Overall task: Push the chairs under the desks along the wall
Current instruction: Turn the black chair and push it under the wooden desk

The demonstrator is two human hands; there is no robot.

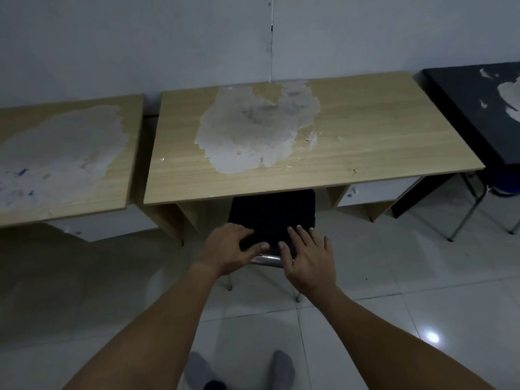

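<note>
A black padded chair with chrome legs stands partly under the middle wooden desk, its back toward me. My left hand rests on the top left of the chair's back, fingers curled over the edge. My right hand lies flat on the top right of the back, fingers spread. The chair's seat is hidden beneath the desk top.
A second wooden desk stands to the left, and a black desk to the right, all against the white wall. Under the black desk sits another chair with metal legs. White tiled floor stretches around my feet.
</note>
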